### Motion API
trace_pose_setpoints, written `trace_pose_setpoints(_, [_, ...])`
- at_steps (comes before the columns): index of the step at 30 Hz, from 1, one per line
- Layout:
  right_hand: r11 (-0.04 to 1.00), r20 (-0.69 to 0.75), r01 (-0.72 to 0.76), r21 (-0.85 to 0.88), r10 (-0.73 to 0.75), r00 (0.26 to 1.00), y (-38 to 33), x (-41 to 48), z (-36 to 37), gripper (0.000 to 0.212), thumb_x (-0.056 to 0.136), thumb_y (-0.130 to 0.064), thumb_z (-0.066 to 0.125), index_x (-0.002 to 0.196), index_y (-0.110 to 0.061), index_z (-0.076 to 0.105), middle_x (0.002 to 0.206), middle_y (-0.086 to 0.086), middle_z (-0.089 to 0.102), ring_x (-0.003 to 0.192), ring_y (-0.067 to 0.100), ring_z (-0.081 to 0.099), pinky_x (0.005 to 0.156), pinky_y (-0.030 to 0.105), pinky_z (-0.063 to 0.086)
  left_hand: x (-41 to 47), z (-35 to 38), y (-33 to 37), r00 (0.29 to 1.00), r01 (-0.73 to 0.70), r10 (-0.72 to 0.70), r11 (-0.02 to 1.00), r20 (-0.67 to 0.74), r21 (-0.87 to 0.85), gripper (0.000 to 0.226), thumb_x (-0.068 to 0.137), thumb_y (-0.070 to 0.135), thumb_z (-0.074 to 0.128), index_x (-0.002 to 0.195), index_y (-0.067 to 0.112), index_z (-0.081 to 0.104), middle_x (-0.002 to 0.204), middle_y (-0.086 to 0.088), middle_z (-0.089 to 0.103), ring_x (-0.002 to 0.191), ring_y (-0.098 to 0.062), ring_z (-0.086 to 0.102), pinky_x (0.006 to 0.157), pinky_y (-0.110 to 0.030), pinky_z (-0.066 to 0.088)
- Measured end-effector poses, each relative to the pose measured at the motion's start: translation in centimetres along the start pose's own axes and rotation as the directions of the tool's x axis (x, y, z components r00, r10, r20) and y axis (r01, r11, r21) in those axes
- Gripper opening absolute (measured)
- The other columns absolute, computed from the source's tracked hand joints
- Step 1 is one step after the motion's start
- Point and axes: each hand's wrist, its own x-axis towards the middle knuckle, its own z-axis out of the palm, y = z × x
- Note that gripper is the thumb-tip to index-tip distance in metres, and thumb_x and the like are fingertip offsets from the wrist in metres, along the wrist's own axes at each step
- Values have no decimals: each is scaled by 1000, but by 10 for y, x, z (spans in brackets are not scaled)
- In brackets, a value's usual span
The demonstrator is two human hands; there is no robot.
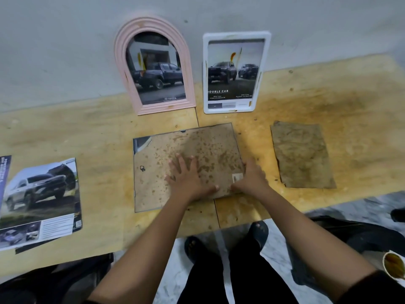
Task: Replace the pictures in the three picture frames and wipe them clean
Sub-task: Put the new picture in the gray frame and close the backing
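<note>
A frameless glass picture frame [153,178] lies face down on the wooden table, its stained brown backing board [208,145] on top. My left hand [186,176] presses flat on the board, fingers spread. My right hand [252,176] grips the board's right edge near a barcode sticker [237,177]. A pink arched frame [153,66] and a white rectangular frame [235,72] lean upright against the wall, each holding a truck picture. A loose car picture [41,198] lies flat at the left.
A stained brown sheet [302,156] lies on the table to the right. The table's front edge runs just below the frame. My legs and sandals [258,233] stand on a marble floor. A cup with brown liquid [394,265] sits at the lower right.
</note>
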Motion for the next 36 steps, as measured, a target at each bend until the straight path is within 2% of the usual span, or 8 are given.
trace_pose_setpoints(2, [1000, 2, 17, -26, -17, 1000, 4, -7, 2, 89, 63, -33, 82, 136, -21, 32, 132, 11, 38, 124, 31, 39, 100, 43, 38, -1, 0, -3, 1000, -21, 21, 1000, 5, -13, 128, 58, 78, 62, 147, 28, -16, 149, -10, -36, 136, -39, -31, 111, -64, -4])
trace_pose_setpoints(6, [997, -77, 48, 61, -44, 996, 9, -14, 10, 84, 63, -30, 82, 133, -20, 36, 127, 11, 42, 116, 30, 45, 97, 43, 42, -5, 1, -6, 999, -46, 46, 999, 0, 5, 132, 55, 79, 63, 146, 29, -20, 148, -11, -38, 135, -39, -34, 111, -63, -7])
trace_pose_setpoints(13, [994, -138, -24, 110, 39, 990, 3, -15, 19, 78, 69, -27, 79, 134, -21, 36, 129, 11, 38, 117, 31, 41, 95, 38, 40, -6, 1, -4, 1000, -19, 19, 999, -7, -31, 131, 56, 77, 65, 146, 30, -17, 148, -9, -38, 136, -35, -34, 112, -60, -10])
trace_pose_setpoints(18, [981, -203, -13, 192, 52, 978, 8, -20, 29, 77, 72, -28, 76, 137, -23, 35, 127, 8, 37, 117, 29, 39, 99, 38, 37, -5, 4, -2, 1000, 11, -12, 998, -14, -56, 131, 54, 75, 68, 146, 33, -15, 147, -5, -40, 135, -32, -36, 112, -57, -12])
trace_pose_setpoints(23, [976, -313, -20, 216, 88, 946, 4, -15, 35, 55, 81, -29, 67, 129, -21, 42, 125, 8, 40, 115, 28, 40, 97, 39, 34, -2, 6, -1, 999, 18, -20, 996, -25, -84, 130, 54, 71, 72, 147, 34, -11, 148, -4, -40, 136, -32, -36, 112, -59, -11])
trace_pose_setpoints(32, [952, -243, -72, 297, 148, 959, 0, -10, 28, 52, 78, -27, 71, 122, -24, 44, 123, 7, 42, 114, 28, 43, 98, 40, 38, -1, 5, -1, 1000, 22, -23, 994, -10, -110, 130, 54, 70, 73, 147, 33, -10, 148, -4, -40, 136, -31, -35, 112, -60, -11])
trace_pose_setpoints(36, [955, -183, -30, 296, 87, 979, 8, -13, 23, 58, 74, -31, 74, 123, -23, 44, 123, 9, 43, 112, 28, 45, 94, 39, 42, -10, 4, -6, 999, -44, 42, 995, -27, -91, 128, 56, 74, 67, 147, 33, -14, 148, -7, -39, 135, -33, -36, 111, -59, -14])
